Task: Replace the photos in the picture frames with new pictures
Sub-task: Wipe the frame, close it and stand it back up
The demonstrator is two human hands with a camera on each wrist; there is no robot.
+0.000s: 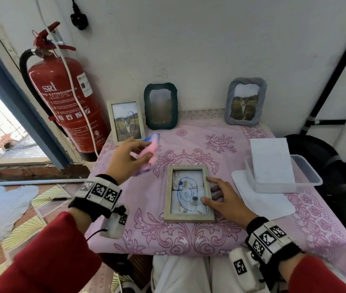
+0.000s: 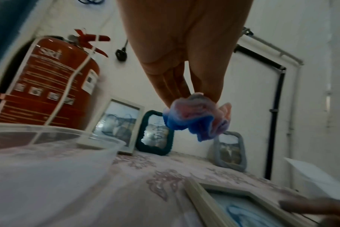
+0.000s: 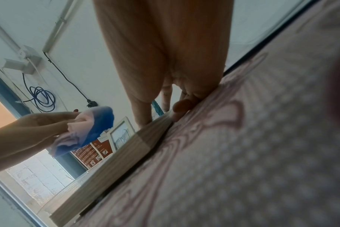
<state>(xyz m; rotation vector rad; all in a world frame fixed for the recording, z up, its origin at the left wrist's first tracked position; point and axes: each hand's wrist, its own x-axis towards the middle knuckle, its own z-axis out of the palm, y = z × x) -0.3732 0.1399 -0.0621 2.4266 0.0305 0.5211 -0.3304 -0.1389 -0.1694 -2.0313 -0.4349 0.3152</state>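
Observation:
A light wooden picture frame (image 1: 189, 194) lies flat on the pink tablecloth (image 1: 189, 142), with blue scribbles on its glass. My right hand (image 1: 207, 190) rests on the frame's right rail, thumb and fingertips pressing it; the right wrist view shows the same contact (image 3: 161, 113). My left hand (image 1: 144, 149) is raised above the table's left side and pinches a pink and blue cloth (image 1: 149, 151), which dangles bunched from the fingertips (image 2: 194, 119). Against the back wall stand a second scribbled wooden frame (image 1: 126, 121), a dark green frame (image 1: 161, 106) and a grey frame (image 1: 245, 102).
A clear plastic container (image 1: 307, 178) holding a white sheet (image 1: 271, 159) sits at the table's right on a white lid (image 1: 263, 201). A red fire extinguisher (image 1: 66, 98) stands beside the table's back left corner. The table's front edge is near my knees.

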